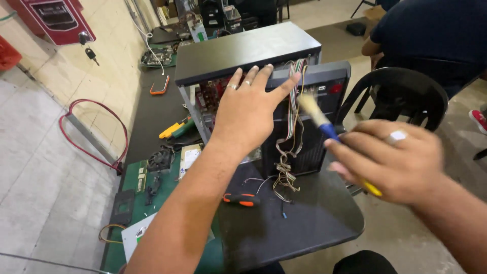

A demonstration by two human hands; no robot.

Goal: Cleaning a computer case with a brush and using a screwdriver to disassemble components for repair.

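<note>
The left hand (247, 111) lies flat, fingers spread, on the open computer case (253, 96). The right hand (393, 160) grips a brush (324, 127), its handle slanting up-left so the bristles meet the hanging wires (289, 147) just right of the left hand.

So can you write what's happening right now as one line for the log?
left hand: flat on computer case | right hand: holds brush | brush bristles: near wire bundle | screwdriver: lying on table
</note>
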